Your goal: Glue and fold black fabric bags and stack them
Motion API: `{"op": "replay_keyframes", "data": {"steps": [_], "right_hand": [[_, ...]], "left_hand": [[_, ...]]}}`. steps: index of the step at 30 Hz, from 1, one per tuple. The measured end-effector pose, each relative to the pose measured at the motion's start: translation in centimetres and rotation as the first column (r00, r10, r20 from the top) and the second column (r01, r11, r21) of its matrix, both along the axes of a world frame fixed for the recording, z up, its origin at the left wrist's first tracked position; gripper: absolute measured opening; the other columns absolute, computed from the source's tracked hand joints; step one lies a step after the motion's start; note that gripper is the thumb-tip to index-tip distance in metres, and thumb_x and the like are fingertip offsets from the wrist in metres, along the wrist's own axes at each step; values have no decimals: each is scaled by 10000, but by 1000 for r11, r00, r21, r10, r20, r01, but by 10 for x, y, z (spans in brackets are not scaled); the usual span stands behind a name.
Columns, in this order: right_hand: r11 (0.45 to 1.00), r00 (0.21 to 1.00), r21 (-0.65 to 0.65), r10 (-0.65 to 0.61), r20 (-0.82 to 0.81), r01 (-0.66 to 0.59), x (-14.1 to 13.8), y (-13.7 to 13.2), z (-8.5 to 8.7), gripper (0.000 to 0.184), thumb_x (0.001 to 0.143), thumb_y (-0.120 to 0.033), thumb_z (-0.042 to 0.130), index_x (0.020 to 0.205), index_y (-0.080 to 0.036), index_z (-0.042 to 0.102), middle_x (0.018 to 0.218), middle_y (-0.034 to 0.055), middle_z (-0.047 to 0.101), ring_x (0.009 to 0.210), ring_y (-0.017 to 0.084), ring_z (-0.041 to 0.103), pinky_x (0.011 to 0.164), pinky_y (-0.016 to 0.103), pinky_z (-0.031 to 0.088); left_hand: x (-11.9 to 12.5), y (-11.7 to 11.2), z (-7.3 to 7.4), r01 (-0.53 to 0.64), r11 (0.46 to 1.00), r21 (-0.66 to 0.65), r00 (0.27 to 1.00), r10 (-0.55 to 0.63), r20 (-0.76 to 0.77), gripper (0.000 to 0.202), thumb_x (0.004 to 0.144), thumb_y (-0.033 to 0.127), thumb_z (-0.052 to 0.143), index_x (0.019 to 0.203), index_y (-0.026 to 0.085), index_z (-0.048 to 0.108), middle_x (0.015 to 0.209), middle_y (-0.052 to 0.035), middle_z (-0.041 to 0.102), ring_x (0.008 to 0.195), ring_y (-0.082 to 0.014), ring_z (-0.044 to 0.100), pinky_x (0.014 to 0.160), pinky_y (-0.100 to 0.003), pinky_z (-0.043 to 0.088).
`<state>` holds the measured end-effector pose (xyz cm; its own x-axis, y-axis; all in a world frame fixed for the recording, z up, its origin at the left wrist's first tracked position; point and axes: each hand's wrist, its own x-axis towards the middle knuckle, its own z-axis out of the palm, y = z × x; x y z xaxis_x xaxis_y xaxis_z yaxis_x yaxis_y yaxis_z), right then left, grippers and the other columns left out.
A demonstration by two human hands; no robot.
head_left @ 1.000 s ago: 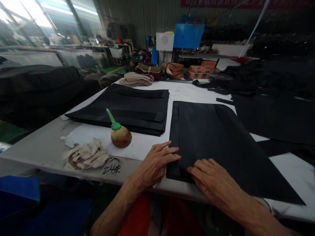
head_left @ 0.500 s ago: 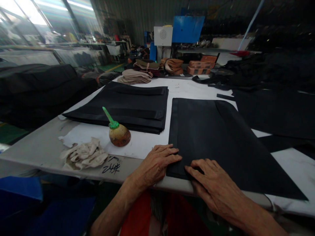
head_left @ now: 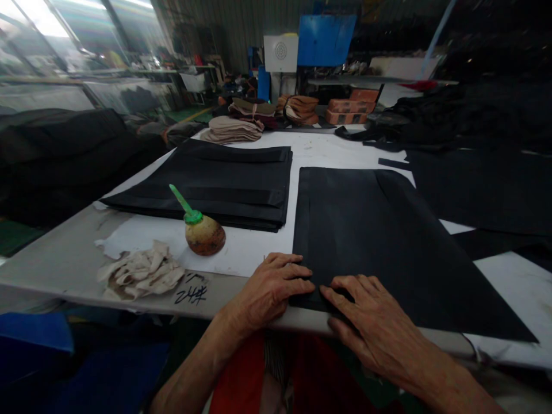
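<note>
A large black sheet (head_left: 366, 230), leather-like or fabric, lies flat on the work table before me, with a narrow strip along its left side. My left hand (head_left: 271, 287) rests at the sheet's near left corner, fingers stretched onto the strip; its thumb is hidden. Just to the right, my right hand (head_left: 371, 313) lies on the near edge, fingers slightly bent and apart, with the thumb low by the table edge. Neither hand visibly grips anything. Left of the sheet is a stack of black panels (head_left: 224, 172) with strips across the top one.
A round squeeze bottle (head_left: 204, 236) with a green nozzle stands left of my hands, beside a crumpled pale cloth (head_left: 144, 270). Folded fabric piles (head_left: 233, 129) and orange-brown boxes (head_left: 349, 109) are at the back. More black pieces (head_left: 487, 190) cover the table's right side.
The view has shifted a little, so most things sit slightly higher and further left. My left fingers have slid slightly toward the sheet's near edge; my right hand stays almost in place.
</note>
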<state>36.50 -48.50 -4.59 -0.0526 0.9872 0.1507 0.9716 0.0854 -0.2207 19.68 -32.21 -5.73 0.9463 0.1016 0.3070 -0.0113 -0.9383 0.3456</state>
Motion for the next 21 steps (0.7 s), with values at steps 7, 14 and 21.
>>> {"op": "replay_keyframes", "data": {"steps": [7, 14, 21], "right_hand": [[1000, 1000, -6, 19, -2, -19, 7, -7, -1, 451, 845, -234, 515, 1294, -234, 470, 1194, 70, 567, 1045, 232, 514, 902, 455, 403], [997, 997, 46, 64, 39, -65, 12, -19, -6, 391, 863, -316, 546, 1251, -285, 508, 1237, 37, 579, 1068, 249, 532, 898, 476, 423], [993, 996, 90, 76, 37, -79, 15, -25, -8, 368, 873, -319, 538, 1233, -242, 525, 1248, 42, 585, 1120, 225, 522, 943, 441, 423]], "left_hand": [[0, -3, 4, 26, 997, 77, 998, -22, -58, 319, 855, 100, 454, 1100, 253, 588, 1196, -2, 601, 1215, -264, 422, 973, -435, 340], [-1, 0, 3, 36, 996, 88, 995, -28, -94, 361, 869, 92, 437, 1152, 277, 563, 1239, 19, 573, 1242, -248, 387, 992, -419, 314], [-2, 6, 3, 66, 996, 68, 992, -58, -111, 451, 795, 33, 453, 1143, 293, 574, 1250, 29, 566, 1226, -240, 405, 997, -419, 310]]}}
